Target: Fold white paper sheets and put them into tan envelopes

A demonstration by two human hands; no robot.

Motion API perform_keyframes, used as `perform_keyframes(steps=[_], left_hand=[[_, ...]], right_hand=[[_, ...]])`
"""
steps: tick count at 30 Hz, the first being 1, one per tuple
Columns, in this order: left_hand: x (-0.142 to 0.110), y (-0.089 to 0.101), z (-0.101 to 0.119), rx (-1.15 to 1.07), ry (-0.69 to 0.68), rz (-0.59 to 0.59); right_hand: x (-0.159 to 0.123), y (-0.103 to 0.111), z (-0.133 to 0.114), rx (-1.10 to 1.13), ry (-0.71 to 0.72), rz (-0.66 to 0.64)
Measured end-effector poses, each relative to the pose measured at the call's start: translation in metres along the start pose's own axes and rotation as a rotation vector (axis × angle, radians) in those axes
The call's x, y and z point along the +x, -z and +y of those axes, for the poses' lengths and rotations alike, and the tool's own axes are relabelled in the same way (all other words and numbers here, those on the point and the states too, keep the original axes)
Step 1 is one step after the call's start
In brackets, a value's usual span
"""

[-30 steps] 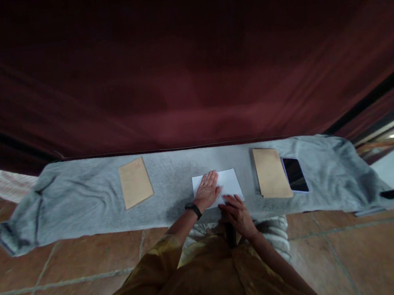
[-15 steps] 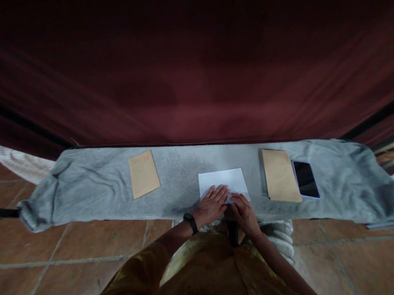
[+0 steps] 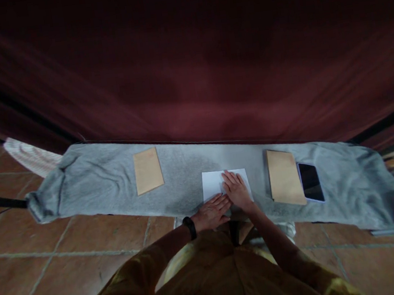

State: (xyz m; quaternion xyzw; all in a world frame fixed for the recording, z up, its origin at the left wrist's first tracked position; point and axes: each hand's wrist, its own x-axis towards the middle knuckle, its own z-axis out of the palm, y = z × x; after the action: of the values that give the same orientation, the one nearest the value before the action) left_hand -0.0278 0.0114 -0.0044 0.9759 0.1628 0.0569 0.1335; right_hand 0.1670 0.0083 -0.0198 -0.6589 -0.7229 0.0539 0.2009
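Observation:
A white sheet of paper [image 3: 213,182] lies on the grey cloth [image 3: 181,169] in front of me, partly covered by my hands. My left hand [image 3: 213,212], with a dark watch [image 3: 189,228] at the wrist, rests flat along the paper's near edge, fingers stretched out to the right. Flat on the right half of the paper is my right hand [image 3: 236,191], its fingers spread and pointing away from me. The fingertips of my left hand are close to the heel of my right; I cannot tell if they touch.
To the left lies a brown envelope [image 3: 148,171]. On the right is a thicker stack of brown envelopes [image 3: 285,177], with a phone [image 3: 311,182] beside it. A dark red cloth wall [image 3: 189,90] rises behind the surface. Below is a tiled floor [image 3: 96,236].
My left hand has slid from the paper's middle to its near edge. The right hand has moved up onto the paper and flattened out. The whole view has shifted slightly.

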Motion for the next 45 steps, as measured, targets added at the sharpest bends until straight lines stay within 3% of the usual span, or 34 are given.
perform_keyframes(steps=[4, 8, 12, 17, 20, 26, 33, 39, 42, 45], left_hand=[[-0.002, 0.005, 0.002, -0.034, 0.038, -0.033], [0.003, 0.0, 0.004, 0.014, 0.283, 0.064], [0.025, -0.011, 0.005, 0.069, 0.469, 0.166], [0.061, -0.016, -0.005, 0.059, 0.53, 0.232], [0.069, -0.014, -0.013, 0.058, 0.539, 0.243], [0.059, -0.009, -0.024, 0.141, 0.638, 0.259], [0.043, -0.006, -0.03, 0.205, 0.774, 0.223], [0.042, -0.005, -0.028, 0.214, 0.785, 0.243], [0.042, -0.004, -0.028, 0.22, 0.779, 0.244], [0.041, -0.003, -0.028, 0.231, 0.765, 0.25]], right_hand=[[-0.004, -0.001, 0.007, -0.033, -0.054, 0.086], [-0.01, -0.001, 0.008, -0.058, -0.108, 0.147], [-0.013, 0.001, 0.007, -0.046, -0.116, 0.145], [-0.014, 0.002, 0.007, -0.039, -0.1, 0.108], [-0.013, 0.0, 0.008, -0.1, -0.128, 0.09], [-0.011, -0.006, 0.01, -0.182, -0.136, 0.132], [-0.016, -0.01, 0.016, -0.249, -0.27, 0.191], [-0.024, -0.004, 0.025, -0.251, -0.359, 0.222], [-0.02, 0.0, 0.018, -0.256, -0.407, 0.237], [-0.01, -0.001, -0.001, -0.208, -0.304, 0.162]])
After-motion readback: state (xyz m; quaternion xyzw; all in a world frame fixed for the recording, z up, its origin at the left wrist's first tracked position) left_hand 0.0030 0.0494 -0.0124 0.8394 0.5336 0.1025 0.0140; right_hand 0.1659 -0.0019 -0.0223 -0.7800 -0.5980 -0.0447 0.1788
